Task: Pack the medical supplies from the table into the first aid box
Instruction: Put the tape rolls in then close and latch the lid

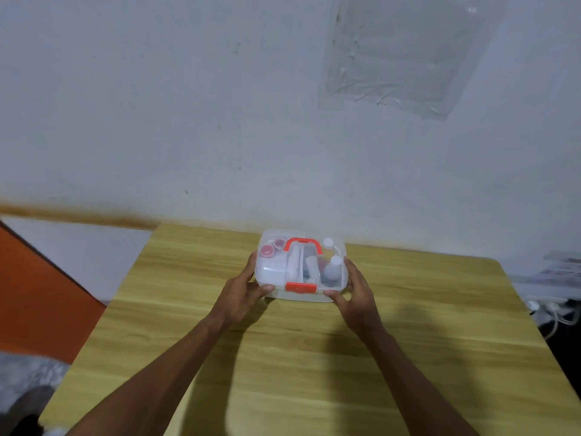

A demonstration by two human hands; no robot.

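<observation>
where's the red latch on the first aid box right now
In the head view, the red latch sits centred on the box's near front edge, between the left hand and right hand.

Clear first aid box [276, 272] with its lid on sits mid-table [408, 341], left hand [240, 295] and right hand [358, 297] gripping its sides, white bottles (I think) blurry inside behind the red latch [301, 287].

The pale yellow wood-grain table [314, 357] is showing a smooth, faintly shiny laminate finish. The frosted translucent plastic first aid box [273, 270], with its glossy red plastic handle [302, 243] and red latch [301, 287], is looking smooth, while the white wall [157, 105] behind is looking matt and a wrinkled clear plastic sheet [405, 55] is clinging to it.
</observation>
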